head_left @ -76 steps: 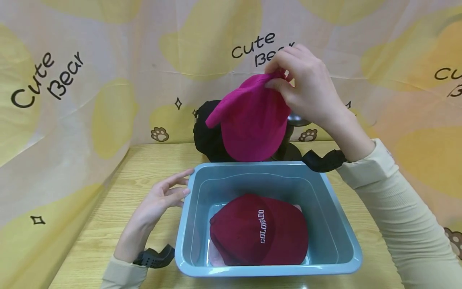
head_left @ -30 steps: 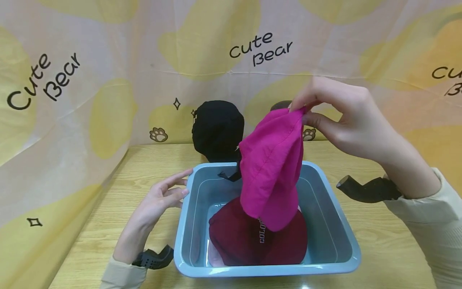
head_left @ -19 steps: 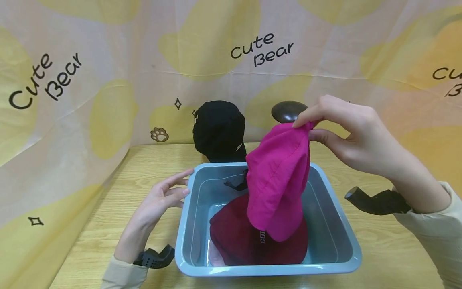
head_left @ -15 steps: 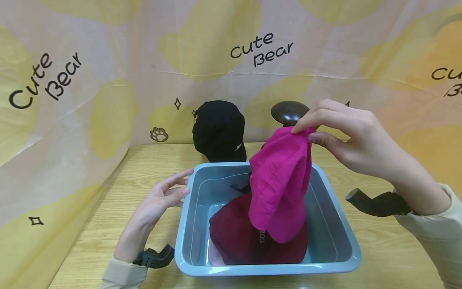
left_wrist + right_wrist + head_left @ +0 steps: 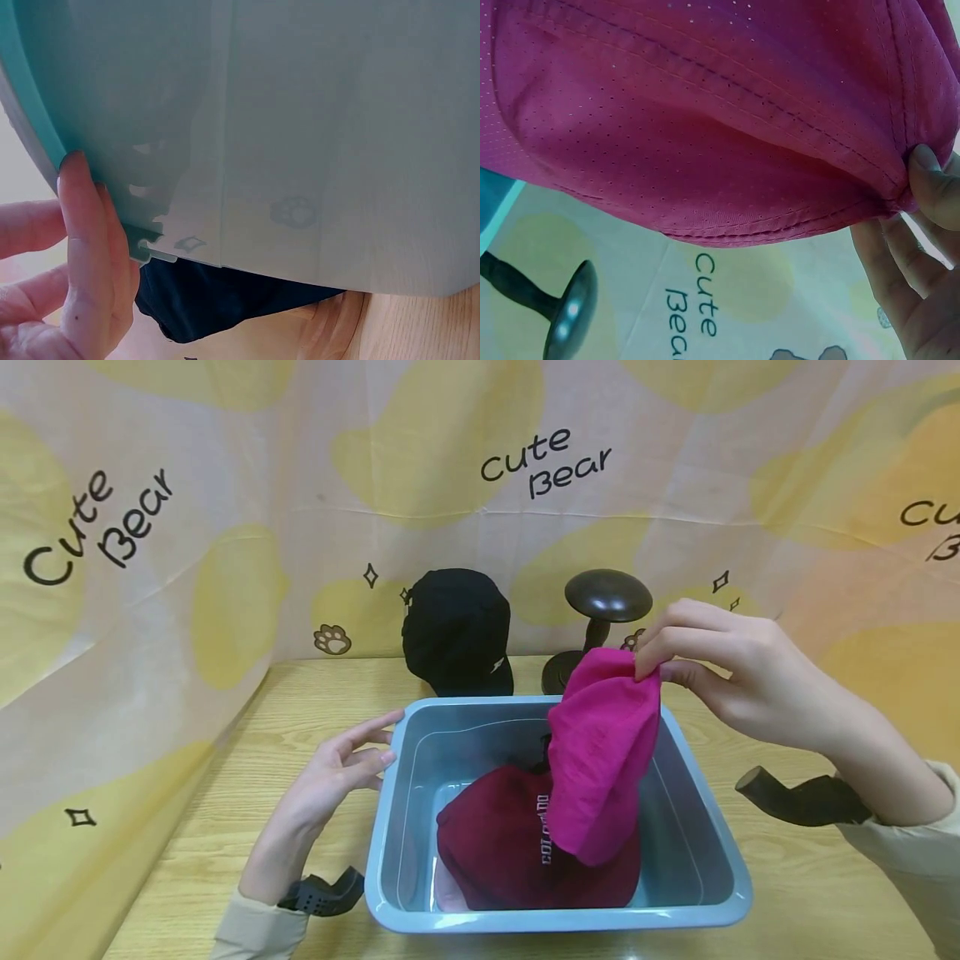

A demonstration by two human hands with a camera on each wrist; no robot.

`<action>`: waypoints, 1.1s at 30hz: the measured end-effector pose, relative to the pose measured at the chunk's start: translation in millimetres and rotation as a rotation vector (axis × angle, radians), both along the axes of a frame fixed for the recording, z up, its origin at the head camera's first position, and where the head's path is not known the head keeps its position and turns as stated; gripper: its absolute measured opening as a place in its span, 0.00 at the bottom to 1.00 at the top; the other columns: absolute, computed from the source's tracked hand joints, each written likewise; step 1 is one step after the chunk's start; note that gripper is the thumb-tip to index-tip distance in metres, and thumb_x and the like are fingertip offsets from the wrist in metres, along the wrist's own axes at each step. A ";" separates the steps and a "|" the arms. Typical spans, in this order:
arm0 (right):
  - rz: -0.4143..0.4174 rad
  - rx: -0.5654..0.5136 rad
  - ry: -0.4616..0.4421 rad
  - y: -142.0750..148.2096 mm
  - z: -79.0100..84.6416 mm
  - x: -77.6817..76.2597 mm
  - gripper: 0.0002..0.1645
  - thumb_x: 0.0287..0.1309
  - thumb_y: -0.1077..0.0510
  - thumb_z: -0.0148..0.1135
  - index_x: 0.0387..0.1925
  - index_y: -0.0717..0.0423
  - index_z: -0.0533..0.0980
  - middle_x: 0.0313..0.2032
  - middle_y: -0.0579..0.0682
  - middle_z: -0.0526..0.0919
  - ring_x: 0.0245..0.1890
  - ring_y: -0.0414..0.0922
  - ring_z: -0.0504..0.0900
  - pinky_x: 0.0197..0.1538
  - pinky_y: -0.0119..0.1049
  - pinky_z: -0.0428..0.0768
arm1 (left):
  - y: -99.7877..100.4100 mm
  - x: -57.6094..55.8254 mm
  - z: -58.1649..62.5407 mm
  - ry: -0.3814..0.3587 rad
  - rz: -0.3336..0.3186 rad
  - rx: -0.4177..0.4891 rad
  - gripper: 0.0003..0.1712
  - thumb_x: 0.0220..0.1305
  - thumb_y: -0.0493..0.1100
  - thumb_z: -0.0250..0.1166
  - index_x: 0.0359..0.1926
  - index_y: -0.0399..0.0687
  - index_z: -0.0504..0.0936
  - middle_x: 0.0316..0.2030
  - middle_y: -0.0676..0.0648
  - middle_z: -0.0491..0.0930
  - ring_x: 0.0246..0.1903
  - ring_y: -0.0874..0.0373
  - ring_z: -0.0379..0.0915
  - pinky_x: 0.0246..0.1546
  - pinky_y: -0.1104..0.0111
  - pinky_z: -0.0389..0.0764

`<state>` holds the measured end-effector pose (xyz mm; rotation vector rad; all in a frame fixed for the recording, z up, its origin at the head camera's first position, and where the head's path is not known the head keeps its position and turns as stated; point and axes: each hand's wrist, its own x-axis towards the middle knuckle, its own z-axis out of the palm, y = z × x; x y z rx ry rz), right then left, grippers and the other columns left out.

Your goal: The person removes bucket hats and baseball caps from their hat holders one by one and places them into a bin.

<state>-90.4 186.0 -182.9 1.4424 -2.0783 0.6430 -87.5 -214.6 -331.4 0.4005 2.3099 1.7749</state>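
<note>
My right hand (image 5: 738, 668) pinches a bright pink cap (image 5: 603, 760) at its top between thumb and fingers. The cap hangs down into a light blue plastic basin (image 5: 558, 922), in front of a dark red cap (image 5: 498, 852) lettered COLORADO that lies inside. Perforated fabric and stitched seams of the pink cap (image 5: 705, 127) fill much of the right wrist view. On the basin's left side, my left hand (image 5: 341, 764) touches the rim with extended fingers. Close up, those fingers (image 5: 90, 247) lie against the basin's edge.
Behind the basin stands a black cap (image 5: 457, 635), apparently propped upright. To its right is a dark stand with a rounded top (image 5: 607, 596). A pale pink item (image 5: 448, 893) shows under the red cap. Printed cloth (image 5: 420, 468) backs the wooden table (image 5: 330, 681).
My right hand has carried the pink cap from behind the basin forward, down and slightly right, over the red cap. The stand has come into view. My left hand has stayed at the rim.
</note>
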 end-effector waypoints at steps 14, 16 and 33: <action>0.019 0.062 -0.021 16.5 -8.3 3.4 0.18 0.71 0.53 0.45 0.32 0.53 0.80 0.33 0.43 0.78 0.40 0.29 0.73 0.46 0.14 0.72 | 0.1 -0.8 0.2 -0.002 -0.006 0.010 0.30 0.68 0.42 0.59 0.69 0.46 0.64 0.53 0.33 0.71 0.37 0.58 0.83 0.40 0.63 0.85; 0.018 0.072 -0.021 19.5 -9.4 3.6 0.18 0.71 0.53 0.45 0.32 0.52 0.79 0.32 0.42 0.77 0.40 0.28 0.73 0.44 0.15 0.72 | 0.0 -0.9 0.3 -0.002 -0.004 0.005 0.30 0.68 0.42 0.59 0.69 0.47 0.64 0.53 0.33 0.71 0.37 0.58 0.83 0.41 0.63 0.85; 0.025 0.311 -0.113 16.2 -16.2 8.0 0.30 0.45 0.79 0.51 0.34 0.38 0.76 0.34 0.27 0.71 0.36 0.24 0.68 0.38 0.13 0.70 | 0.3 -1.3 -0.3 0.002 -0.009 0.011 0.31 0.67 0.41 0.59 0.69 0.46 0.64 0.53 0.33 0.71 0.37 0.58 0.84 0.40 0.62 0.85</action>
